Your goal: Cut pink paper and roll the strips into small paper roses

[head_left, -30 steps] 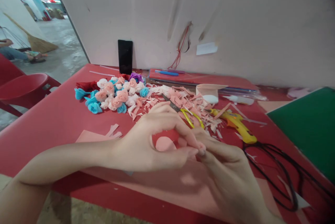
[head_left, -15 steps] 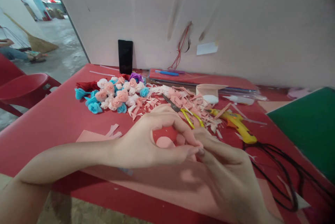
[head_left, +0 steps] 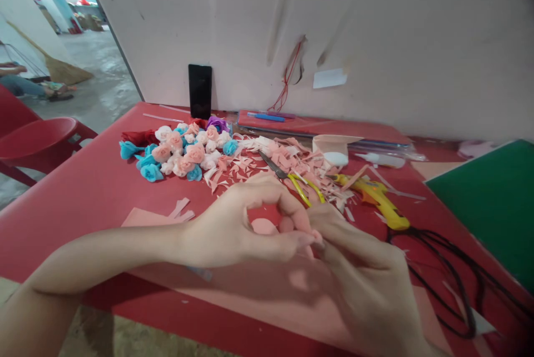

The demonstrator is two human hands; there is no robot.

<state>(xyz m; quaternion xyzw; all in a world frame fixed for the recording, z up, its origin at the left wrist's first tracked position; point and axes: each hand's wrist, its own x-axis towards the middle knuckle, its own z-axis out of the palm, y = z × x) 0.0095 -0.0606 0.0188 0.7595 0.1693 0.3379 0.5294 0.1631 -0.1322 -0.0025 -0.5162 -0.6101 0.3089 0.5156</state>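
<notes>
My left hand (head_left: 233, 229) and my right hand (head_left: 367, 268) meet over the near middle of the red table (head_left: 83, 190). Thumb and fingers of the left hand are pinched on a small pink paper piece (head_left: 263, 227) that curls under the palm. The right hand's fingertips press on the same piece from the right. A pink paper sheet (head_left: 233, 290) lies flat under both hands. Yellow-handled scissors (head_left: 298, 182) rest just beyond the fingers.
A heap of small paper roses (head_left: 179, 151) in pink, white and blue lies at the left back. Pink paper scraps (head_left: 287, 159), a yellow glue gun (head_left: 379, 198) with black cord (head_left: 450, 279), a green board (head_left: 492, 201), a black phone (head_left: 199, 90), a red chair (head_left: 37, 140).
Both hands have shifted very slightly and the left fingers have curled a little more over the pink piece. Nothing else on the table has moved.
</notes>
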